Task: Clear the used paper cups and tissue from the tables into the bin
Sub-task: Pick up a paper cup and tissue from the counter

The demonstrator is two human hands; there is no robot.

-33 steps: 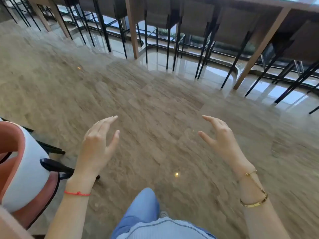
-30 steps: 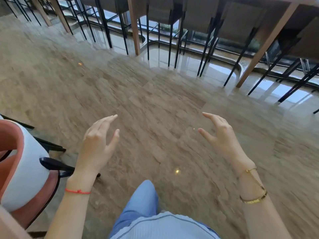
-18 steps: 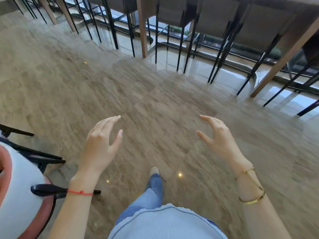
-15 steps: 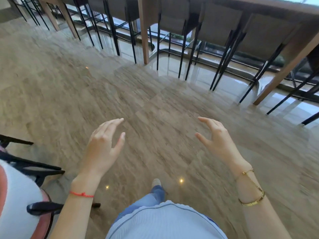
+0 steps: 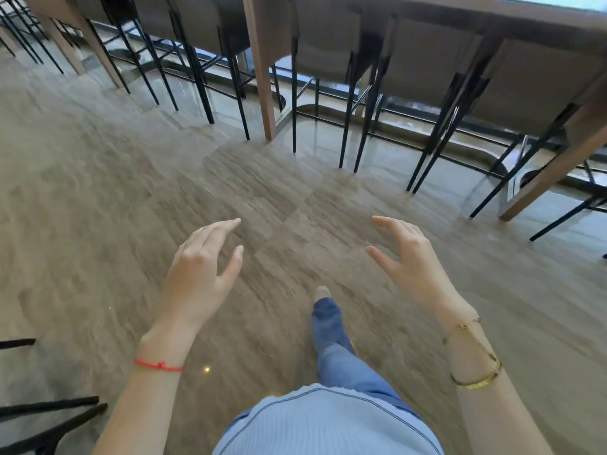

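My left hand (image 5: 200, 274) hovers in front of me above the floor, fingers loosely spread and holding nothing. My right hand (image 5: 410, 262) hangs level with it on the right, also relaxed and empty. No paper cup, tissue or bin shows in the head view. My leg in blue jeans (image 5: 331, 336) steps forward between the two hands.
A long wooden counter (image 5: 512, 14) on wooden legs (image 5: 262, 70) runs across the top, with several black-legged stools (image 5: 358, 103) tucked under it. Black chair legs (image 5: 49, 412) stick in at the lower left. Brown stone floor (image 5: 98, 198) fills the middle.
I have walked forward toward the counter, which now looks nearer. The orange and white chair at the lower left has slid out of view. Both hands stay empty and raised.
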